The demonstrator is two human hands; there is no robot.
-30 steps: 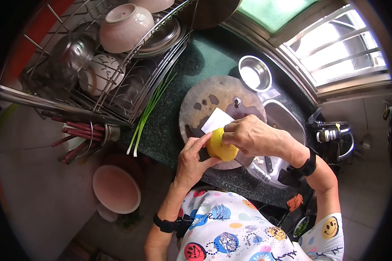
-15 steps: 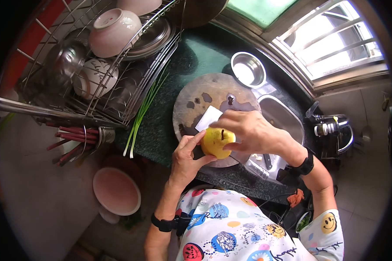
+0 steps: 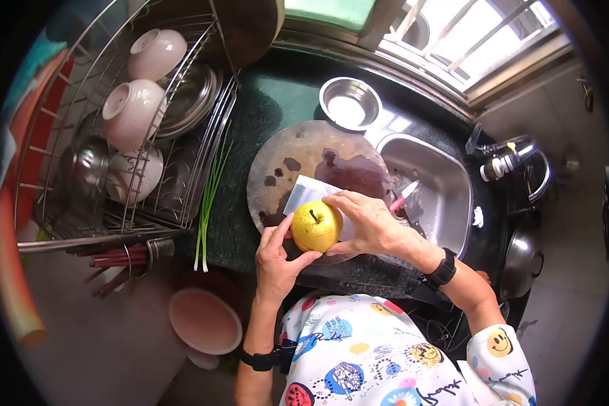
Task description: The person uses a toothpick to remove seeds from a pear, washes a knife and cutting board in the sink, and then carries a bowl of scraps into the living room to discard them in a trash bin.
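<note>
A yellow pear (image 3: pixel 318 227) with a dark stem pointing up stands over the round wooden chopping board (image 3: pixel 271 150). My left hand (image 3: pixel 277 260) holds it from the left, the thumb along its lower edge. From the right, my right hand (image 3: pixel 369 227) grips it too, fingertips at its upper side and thumb near the bottom. Partly hidden beneath the pear lies a flat, pale, shiny rectangle (image 3: pixel 307 191) that resembles a cleaver blade. Dark wet patches mark the board.
A steel bowl (image 3: pixel 350 103) sits behind the board. To the right is a sink (image 3: pixel 446 183) with a red-handled knife (image 3: pixel 404 196). Spring onions (image 3: pixel 213 196) lie on the left beside a dish rack (image 3: pixel 203 135) of bowls. A pink basin (image 3: pixel 205 321) is below.
My right hand has come down from above the pear and now closes on its right side. My left hand stays on the pear. The whole view has shifted.
</note>
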